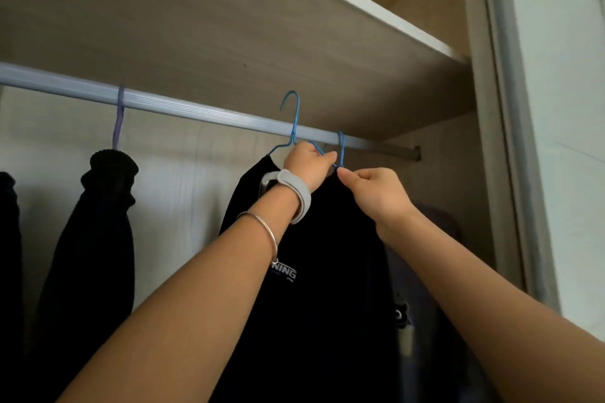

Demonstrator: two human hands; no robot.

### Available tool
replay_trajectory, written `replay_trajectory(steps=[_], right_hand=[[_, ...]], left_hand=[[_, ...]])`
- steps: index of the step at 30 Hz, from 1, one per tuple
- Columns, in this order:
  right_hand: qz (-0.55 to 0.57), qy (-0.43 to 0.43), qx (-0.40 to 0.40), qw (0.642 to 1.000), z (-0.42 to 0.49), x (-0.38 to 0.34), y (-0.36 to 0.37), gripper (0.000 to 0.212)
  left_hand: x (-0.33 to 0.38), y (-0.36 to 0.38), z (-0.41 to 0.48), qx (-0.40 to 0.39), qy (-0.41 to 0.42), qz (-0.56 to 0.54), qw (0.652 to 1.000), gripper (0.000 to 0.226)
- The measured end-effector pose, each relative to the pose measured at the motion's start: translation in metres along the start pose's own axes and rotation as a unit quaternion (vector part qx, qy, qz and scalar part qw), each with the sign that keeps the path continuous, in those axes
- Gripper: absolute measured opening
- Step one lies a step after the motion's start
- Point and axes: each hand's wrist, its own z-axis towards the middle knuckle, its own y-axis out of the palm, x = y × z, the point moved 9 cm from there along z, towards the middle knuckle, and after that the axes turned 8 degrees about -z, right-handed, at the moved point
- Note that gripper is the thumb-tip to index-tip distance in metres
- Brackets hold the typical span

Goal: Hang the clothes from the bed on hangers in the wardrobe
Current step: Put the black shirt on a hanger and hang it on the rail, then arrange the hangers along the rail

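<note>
Left hand [307,164] grips the blue wire hanger [294,123] carrying the black T-shirt [314,271], its hook beside the rail [183,107], while the right hand [376,193] pinches a neighbouring hung hanger [341,149]; best lift the hook clear over the rail, then lower squarely.

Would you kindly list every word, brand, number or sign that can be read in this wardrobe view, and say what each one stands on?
"NING": white capital letters on the chest of the black garment in front; the left forearm hides whatever comes before them.
A smaller white line just under those letters: too small to read.
A small white mark low on the garment's right side: blurred, not readable.
No other text shows on the rail, the hangers or the other clothes.
</note>
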Motion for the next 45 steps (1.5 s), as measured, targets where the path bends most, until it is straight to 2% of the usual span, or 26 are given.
replay_trajectory(steps=[3,8,12,16,19,21,23,26,28,30,32,36,37,39,41,43,45], right_hand=[[0.034,0.001,-0.037,0.999,0.018,-0.010,0.024,0.027],[0.013,0.010,-0.122,0.992,0.026,0.002,0.057,0.028],[-0.010,0.009,-0.146,0.989,0.025,0.017,0.061,0.034],[-0.007,-0.014,-0.189,0.982,0.023,0.017,0.059,0.017],[-0.004,-0.041,-0.182,0.983,0.026,0.014,0.055,0.008],[-0.008,-0.076,-0.153,0.985,0.029,0.010,0.052,0.023],[-0.085,-0.157,-0.095,0.979,0.027,-0.004,0.044,0.028],[-0.219,-0.296,-0.041,0.929,0.009,-0.035,0.039,0.030],[-0.275,-0.328,-0.030,0.903,-0.003,-0.050,0.040,0.031],[-0.289,-0.348,-0.017,0.892,-0.020,-0.068,0.042,0.029],[-0.257,-0.363,-0.015,0.896,-0.038,-0.087,0.051,0.027],[-0.126,-0.316,-0.126,0.932,-0.061,-0.112,0.104,0.030],[-0.077,-0.291,-0.159,0.940,-0.066,-0.117,0.118,0.032],[0.019,-0.237,-0.211,0.948,-0.077,-0.131,0.143,0.035],[0.090,-0.179,-0.254,0.946,-0.087,-0.143,0.167,0.045],[0.112,-0.118,-0.289,0.943,-0.093,-0.150,0.192,0.055],[0.097,-0.059,-0.328,0.938,-0.103,-0.153,0.213,0.066]], left_hand=[[-0.010,-0.013,0.029,0.015,-0.009,0.036,0.999,0.039],[-0.049,-0.021,0.045,0.015,-0.053,0.079,0.995,0.034],[-0.072,-0.015,0.045,-0.001,-0.078,0.073,0.994,0.034],[-0.068,-0.012,0.038,0.000,-0.073,0.092,0.993,0.021],[-0.057,-0.016,0.025,0.028,-0.036,0.163,0.986,0.030],[-0.050,-0.016,0.012,0.026,-0.022,0.176,0.984,0.030],[-0.042,-0.021,-0.005,0.020,-0.014,0.213,0.977,0.021],[-0.030,-0.046,-0.037,0.027,0.022,0.353,0.935,0.022],[-0.020,-0.069,-0.060,0.040,0.039,0.432,0.900,0.024],[-0.003,-0.099,-0.080,0.068,0.042,0.490,0.868,0.022],[0.024,-0.127,-0.097,0.113,0.055,0.541,0.832,0.021],[0.083,-0.187,-0.134,0.239,0.077,0.629,0.736,0.025],[0.092,-0.205,-0.142,0.262,0.072,0.632,0.726,0.025],[0.096,-0.249,-0.152,0.283,0.032,0.615,0.735,0.026],[0.081,-0.292,-0.153,0.270,-0.049,0.614,0.740,0.031],[0.058,-0.326,-0.155,0.245,-0.135,0.603,0.747,0.036],[0.036,-0.347,-0.157,0.220,-0.202,0.564,0.770,0.036]])
